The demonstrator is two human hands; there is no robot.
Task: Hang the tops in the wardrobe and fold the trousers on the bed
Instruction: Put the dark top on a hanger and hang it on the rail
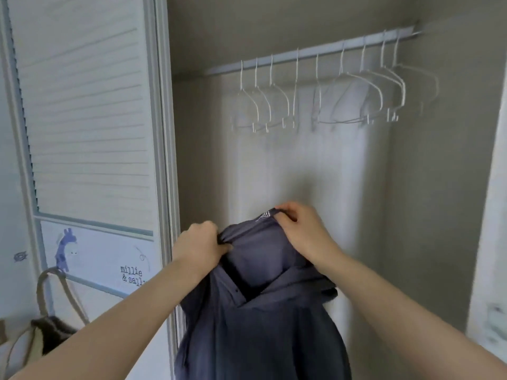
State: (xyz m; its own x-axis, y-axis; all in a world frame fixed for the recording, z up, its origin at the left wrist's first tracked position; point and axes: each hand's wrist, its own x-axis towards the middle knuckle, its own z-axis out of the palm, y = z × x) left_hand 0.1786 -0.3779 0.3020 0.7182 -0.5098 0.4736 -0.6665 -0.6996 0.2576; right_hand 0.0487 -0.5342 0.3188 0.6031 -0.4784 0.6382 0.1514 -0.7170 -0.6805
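A dark blue button-up shirt point(263, 319) hangs from both my hands in front of the open wardrobe. My left hand point(200, 242) grips the shirt's left shoulder by the collar. My right hand point(299, 229) pinches the collar at its back, where a striped label shows. The shirt's front is unbuttoned at the top and its body drops out of view below. Higher up, a grey rail point(310, 52) crosses the wardrobe with several bare white wire hangers point(318, 91) on it. No hanger is in the shirt that I can see.
The wardrobe's white louvred door point(82, 119) stands open at the left, with a giraffe picture on its lower panel. A canvas bag point(46, 325) hangs by its strap at the lower left. The wardrobe's back wall is pale.
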